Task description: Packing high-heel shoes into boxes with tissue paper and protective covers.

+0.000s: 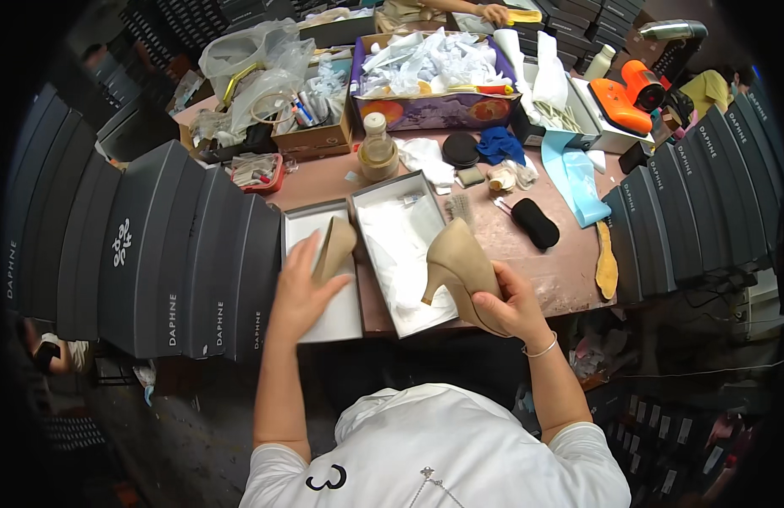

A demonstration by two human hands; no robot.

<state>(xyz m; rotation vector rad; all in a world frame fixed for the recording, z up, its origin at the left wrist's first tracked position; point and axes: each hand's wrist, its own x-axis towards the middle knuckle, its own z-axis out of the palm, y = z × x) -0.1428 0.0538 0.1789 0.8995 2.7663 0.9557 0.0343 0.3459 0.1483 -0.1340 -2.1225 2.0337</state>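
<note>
Right grip (510,305) clasps beige heel (461,261) over box edge (426,326) — left grip (300,288) grasps second shoe (334,247).

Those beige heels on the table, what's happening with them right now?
A person at a pink worktable holds one beige high-heeled shoe in each hand. The right hand grips a heel over an open shoebox lined with white tissue. The left hand holds the other shoe over the box lid beside it. Stacks of dark shoeboxes flank the table.
</note>
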